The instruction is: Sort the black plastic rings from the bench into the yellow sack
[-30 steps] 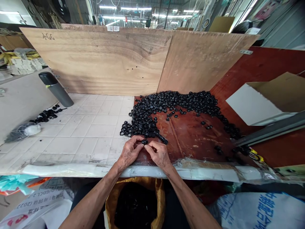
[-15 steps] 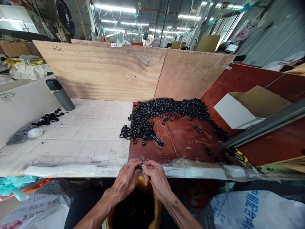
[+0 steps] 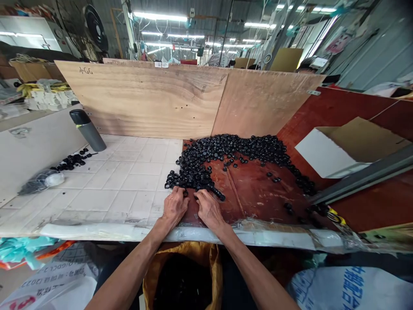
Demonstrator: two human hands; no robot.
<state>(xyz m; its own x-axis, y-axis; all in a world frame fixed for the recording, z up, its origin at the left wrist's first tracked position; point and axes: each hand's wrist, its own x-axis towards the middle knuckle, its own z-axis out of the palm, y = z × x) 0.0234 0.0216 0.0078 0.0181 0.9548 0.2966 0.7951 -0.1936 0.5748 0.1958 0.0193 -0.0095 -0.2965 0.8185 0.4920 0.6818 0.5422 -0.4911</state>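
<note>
Seemingly, many black pieces (image 3: 232, 142) are left, heaped mid-frame.
Yellow bag (image 3: 217, 275) dark-filled, lower centre; left hand (image 3: 175, 206), right hand (image 3: 209, 208) curled, pinch cannot be told.

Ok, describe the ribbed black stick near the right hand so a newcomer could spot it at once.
Find the red-brown board right of the white tiles, then the heap of black pieces curving across it. At the heap's near end, just beyond the right hand, lies the ribbed black stick. Its long, straight shape sets it apart from the small, short ones around it.
</note>
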